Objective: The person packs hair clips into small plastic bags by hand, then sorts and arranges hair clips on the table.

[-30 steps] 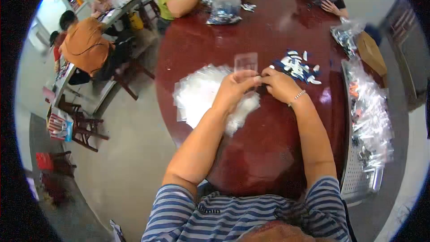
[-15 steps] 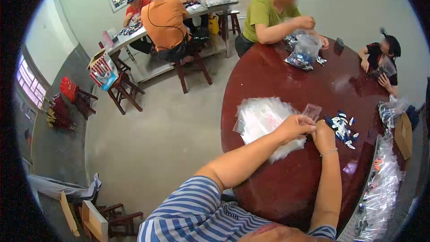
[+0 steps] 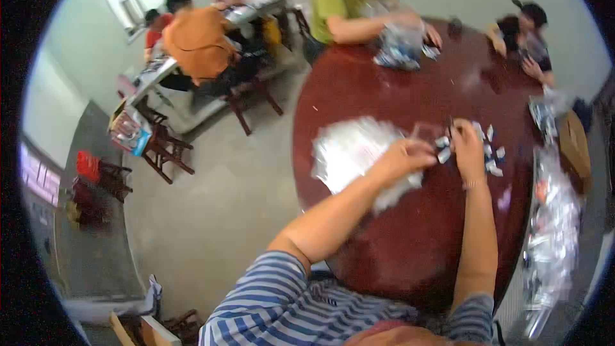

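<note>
My left hand (image 3: 410, 158) is over the right edge of a fanned pile of clear plastic bags (image 3: 349, 152), its fingers curled round a small clear bag (image 3: 426, 132) that reaches up past them. Just to its right, my right hand (image 3: 466, 144) has its fingertips pinched together at the small white and dark blue pieces (image 3: 492, 165). Motion blur hides what, if anything, is in that pinch. The two hands are apart. Both lie above the dark red round table (image 3: 397, 243).
Across the table a person in green (image 3: 349, 6) handles a large filled bag (image 3: 400, 45); another person (image 3: 525, 38) sits at the far right. Filled bags (image 3: 552, 218) line the right side, near a cardboard box (image 3: 574, 147). Several people sit at a table (image 3: 154, 80) back left.
The view has swung about. My hands, which were together, have come apart, my right hand moving to the white and blue pieces.
</note>
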